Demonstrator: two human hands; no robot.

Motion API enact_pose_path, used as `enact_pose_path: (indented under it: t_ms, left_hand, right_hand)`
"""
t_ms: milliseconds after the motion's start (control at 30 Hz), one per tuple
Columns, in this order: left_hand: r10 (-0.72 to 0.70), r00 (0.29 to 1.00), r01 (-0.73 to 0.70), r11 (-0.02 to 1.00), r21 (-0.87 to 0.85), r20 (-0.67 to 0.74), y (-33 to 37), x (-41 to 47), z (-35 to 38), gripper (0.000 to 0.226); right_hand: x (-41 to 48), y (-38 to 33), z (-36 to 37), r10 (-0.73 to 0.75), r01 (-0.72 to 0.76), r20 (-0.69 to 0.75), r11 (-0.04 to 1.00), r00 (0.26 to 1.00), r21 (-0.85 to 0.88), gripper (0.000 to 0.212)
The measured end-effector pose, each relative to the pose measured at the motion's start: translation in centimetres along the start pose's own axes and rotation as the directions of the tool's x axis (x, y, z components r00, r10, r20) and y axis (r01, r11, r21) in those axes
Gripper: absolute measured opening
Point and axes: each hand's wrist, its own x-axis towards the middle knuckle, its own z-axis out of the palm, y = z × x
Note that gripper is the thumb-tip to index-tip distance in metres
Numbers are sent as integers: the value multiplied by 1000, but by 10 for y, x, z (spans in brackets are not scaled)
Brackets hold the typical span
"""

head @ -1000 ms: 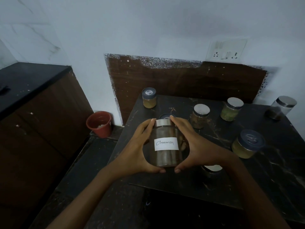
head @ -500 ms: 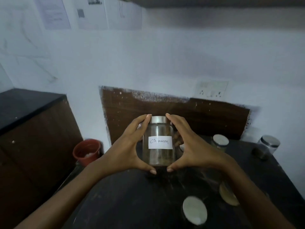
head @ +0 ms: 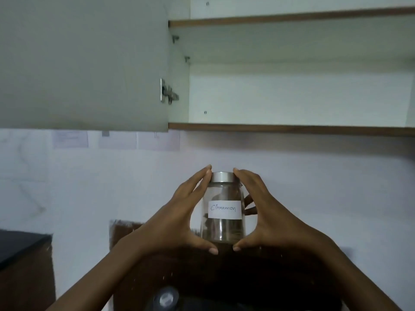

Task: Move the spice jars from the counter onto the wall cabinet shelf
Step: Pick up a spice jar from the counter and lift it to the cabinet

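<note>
Left hand (head: 179, 216): curled round the left side of the cinnamon jar (head: 224, 231); the forefinger is laid up against the lid's edge and the thumb is hooked under the base.
Right hand (head: 269, 218): curled round the right side of the same jar in mirror fashion, with the forefinger at the lid and the thumb under the base; further fingers are seen through the glass behind the jar.
Cinnamon jar: held upright in the air between both hands, in front of the white wall and well below the cabinet; brown contents are seen in its lower part.
Lid (head: 222, 177): silver metal, seated on the jar's mouth.
Label (head: 225, 209): white paper, handwritten "Cinnamon", turned towards the camera.
Lower shelf (head: 292, 129): brown-edged bottom board of the wall cabinet, above and to the right of the jar; nothing is seen standing on it from this low angle.
Upper shelf (head: 292, 17): a second brown-edged board, higher up.
Cabinet door (head: 83, 63): grey, swung open to the left and hung on a metal hinge (head: 168, 93).
Papers (head: 116, 140): pinned to the wall just under the door.
Wood panel (head: 125, 232): dark brown, against the wall behind the forearms.
Surface (head: 247, 307): dark, at the near edge of view.
Second jar (head: 166, 298): only its blurred round lid is seen, on the surface below the left forearm.
</note>
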Motion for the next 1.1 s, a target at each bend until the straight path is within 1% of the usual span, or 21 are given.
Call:
enact_pose_path:
  t_ms: [133,333,467,600,733,867,933,1033,1100]
  left_hand:
    - [37,999,-36,998,48,-29,-14,40,-22,126]
    - [101,988,-85,987,138,-113,-34,101,-68,128]
    - [120,975,-77,971,227,-185,-52,136,-96,130]
    - [117,964,-54,966,254,-238,-73,166,-119,129]
    - [68,953,17,961,276,-295,-95,187,-135,130]
    - [-40,951,123,958,257,-306,-121,199,-129,130]
    - [-67,950,137,967,214,-305,-130,202,-122,125]
    - [-81,947,124,985,121,-312,-136,206,-110,111]
    - [-94,946,121,990,70,-310,-139,208,-100,104]
  right_hand:
    - [39,6,-23,-70,65,-73,995,995,-75,126]
    - [104,5,-62,-170,136,-181,973,969,-186,131]
    - [152,2,-83,-239,169,-218,940,946,-296,131]
    - [203,3,-94,-287,198,-245,923,926,-330,130]
    - [247,6,-93,-303,220,-282,932,910,-289,126]
    - [281,15,-80,-279,207,-256,939,925,-274,124]
    - [292,23,-76,-254,195,-238,950,937,-245,123]
    - [304,35,-74,-199,165,-249,975,948,-148,123]
    - [310,38,-73,-175,157,-254,984,951,-88,119]
